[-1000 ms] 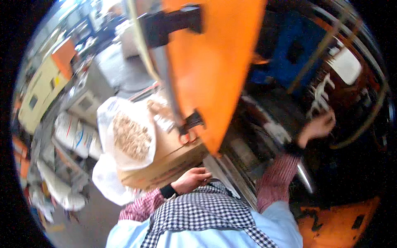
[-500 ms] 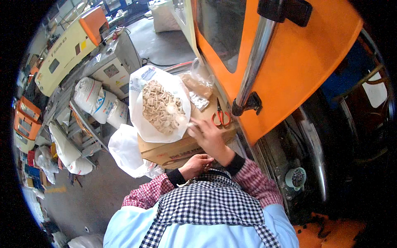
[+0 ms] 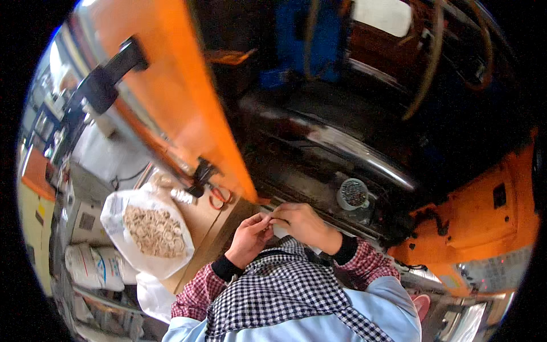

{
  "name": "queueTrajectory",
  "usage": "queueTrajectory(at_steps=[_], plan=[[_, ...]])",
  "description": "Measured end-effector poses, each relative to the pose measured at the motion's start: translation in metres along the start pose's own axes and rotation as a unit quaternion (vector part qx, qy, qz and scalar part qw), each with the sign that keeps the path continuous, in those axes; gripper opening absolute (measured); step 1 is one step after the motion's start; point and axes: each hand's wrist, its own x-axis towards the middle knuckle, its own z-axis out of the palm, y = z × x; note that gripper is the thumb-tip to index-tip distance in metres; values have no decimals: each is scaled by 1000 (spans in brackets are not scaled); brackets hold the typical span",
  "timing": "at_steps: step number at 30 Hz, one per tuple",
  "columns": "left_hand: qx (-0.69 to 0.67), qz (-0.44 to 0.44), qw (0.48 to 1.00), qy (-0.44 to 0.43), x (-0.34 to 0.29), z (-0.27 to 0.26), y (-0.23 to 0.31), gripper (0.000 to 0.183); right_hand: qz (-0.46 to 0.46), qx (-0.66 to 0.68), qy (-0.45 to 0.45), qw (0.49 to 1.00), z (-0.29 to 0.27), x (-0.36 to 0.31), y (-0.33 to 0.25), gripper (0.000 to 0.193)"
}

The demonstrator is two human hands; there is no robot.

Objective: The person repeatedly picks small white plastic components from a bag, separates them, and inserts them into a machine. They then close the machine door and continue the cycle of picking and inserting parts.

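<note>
Close in front of my checked apron [image 3: 273, 279], my two hands meet at the fingertips. My left hand [image 3: 249, 238] is closed in a pinch, with its fingers toward the right hand. My right hand [image 3: 306, 226] curls over from the other side, thumb and fingers pressed together. Whatever lies between the fingertips is too small and covered to name; a pale patch shows just under the right fingers. To the left, an open white bag [image 3: 121, 225] holds many small beige plastic parts [image 3: 155, 232]. Red-handled scissors [image 3: 220, 197] lie beyond my left hand on a cardboard box [image 3: 200, 231].
An orange machine door [image 3: 171, 74] with a dark handle [image 3: 105, 85] stands at the left. Ahead is the dark machine interior with a shiny metal bar [image 3: 364, 157]. A light cup [image 3: 353, 194] of small dark bits sits inside. More white sacks [image 3: 94, 267] lie at far left.
My view has swung right toward the machine's interior. My right hand, earlier by the bag's edge, has drawn back and joined the left hand before the apron.
</note>
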Motion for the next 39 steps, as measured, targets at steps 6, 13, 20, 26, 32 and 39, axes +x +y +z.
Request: queueTrajectory(at_steps=[6,13,20,26,32,39], plan=[[73,12,994,-86,64,53,-9,13,75,-69,116,988,-59,-20,21,12],[131,149,970,-138,100,58,-13,24,103,-125,404,900,-145,70,110,8],[190,66,980,-13,74,70,-7,21,249,-70,546,797,-221,200,260,21],[130,12,991,39,69,65,2,22,232,-41,568,789,-240,242,321,23],[113,-1,992,50,77,68,5,22,220,-32,541,811,-237,246,325,23],[421,145,895,27,80,68,7,25,171,-176,495,833,-230,247,314,25]])
